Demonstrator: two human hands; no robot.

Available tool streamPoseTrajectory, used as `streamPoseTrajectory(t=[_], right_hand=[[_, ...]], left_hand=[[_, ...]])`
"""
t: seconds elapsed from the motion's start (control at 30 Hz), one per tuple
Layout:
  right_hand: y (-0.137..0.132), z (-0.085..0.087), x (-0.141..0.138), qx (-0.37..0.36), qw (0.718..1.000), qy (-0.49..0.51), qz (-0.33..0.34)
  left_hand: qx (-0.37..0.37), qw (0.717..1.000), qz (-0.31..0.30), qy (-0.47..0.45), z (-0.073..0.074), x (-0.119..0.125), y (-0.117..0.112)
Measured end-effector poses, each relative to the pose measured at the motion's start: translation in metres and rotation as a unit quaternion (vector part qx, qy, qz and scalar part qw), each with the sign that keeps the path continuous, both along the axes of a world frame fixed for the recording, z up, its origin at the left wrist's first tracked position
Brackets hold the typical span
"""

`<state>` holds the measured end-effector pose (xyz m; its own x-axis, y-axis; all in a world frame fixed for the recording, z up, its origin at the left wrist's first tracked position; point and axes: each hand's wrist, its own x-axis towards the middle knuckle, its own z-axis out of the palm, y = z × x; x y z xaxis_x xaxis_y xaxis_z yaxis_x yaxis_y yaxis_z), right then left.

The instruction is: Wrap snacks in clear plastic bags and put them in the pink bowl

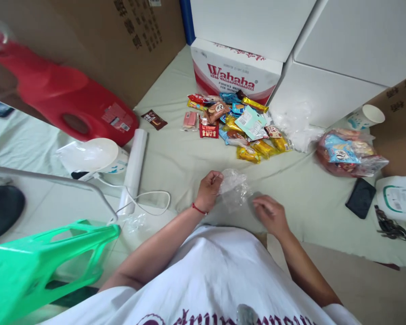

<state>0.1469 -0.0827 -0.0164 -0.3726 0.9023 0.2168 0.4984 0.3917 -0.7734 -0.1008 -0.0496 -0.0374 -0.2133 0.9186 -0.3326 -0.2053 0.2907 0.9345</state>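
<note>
My left hand [209, 189], with a red string round the wrist, is closed in a pinch on the edge of a crumpled clear plastic bag [234, 186] lying on the pale green cloth. To the right of the bag, my right hand [269, 214] has its fingers curled and pressed together, touching the bag's other edge. A heap of small wrapped snacks [237, 124] lies on the cloth just beyond both hands.
A Wahaha carton [235, 74] and white boxes stand at the back. A filled clear bag of snacks [345, 153], a paper cup [365, 116] and a black phone [360, 197] lie right. A roll of bags [134, 164], red jug [64, 97] and green plastic frame [43, 262] are left.
</note>
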Motion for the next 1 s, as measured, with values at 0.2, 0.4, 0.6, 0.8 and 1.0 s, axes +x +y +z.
streamPoseTrajectory(t=[0.2,0.4,0.6,0.8,1.0], right_hand=[[0.040,0.017,-0.027,0.057,0.996,-0.033,-0.053],[0.067,0.009,-0.061,-0.077,0.995,0.059,-0.028],[0.068,0.014,-0.062,-0.297,0.908,0.262,-0.136],[0.078,-0.002,-0.015,-0.256,0.881,0.247,-0.313],[0.058,0.030,0.000,0.097,0.948,0.006,-0.303]], left_hand=[[0.026,0.997,-0.071,-0.033,0.004,0.003,-0.003],[-0.031,0.998,-0.010,-0.059,0.010,-0.010,-0.001],[-0.070,0.991,-0.101,0.055,0.008,-0.019,-0.004],[-0.060,0.992,-0.093,-0.068,0.004,-0.022,-0.007],[-0.059,0.995,-0.065,-0.038,0.005,-0.017,-0.008]])
